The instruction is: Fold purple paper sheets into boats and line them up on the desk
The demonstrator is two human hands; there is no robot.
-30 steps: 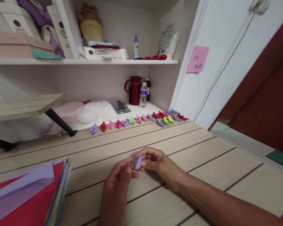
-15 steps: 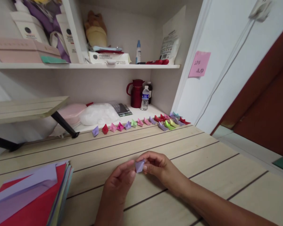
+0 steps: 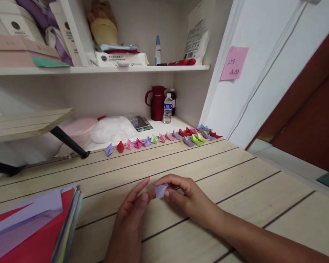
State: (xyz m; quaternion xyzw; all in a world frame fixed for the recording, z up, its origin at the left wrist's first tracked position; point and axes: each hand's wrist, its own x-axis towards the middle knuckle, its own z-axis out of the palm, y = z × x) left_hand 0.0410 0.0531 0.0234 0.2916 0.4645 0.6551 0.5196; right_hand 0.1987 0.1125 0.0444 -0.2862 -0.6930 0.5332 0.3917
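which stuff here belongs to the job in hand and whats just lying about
Seems part of the job:
- lilac folded paper, held in the right hand
- coloured paper stack
- row of folded paper boats

Apparently just lying about:
- dark red jug
- water bottle
- spray bottle
- plush toy

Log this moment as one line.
right hand: pinching folded lilac paper | left hand: beside it, contact unclear | paper boats: along far edge of table | paper stack: at left
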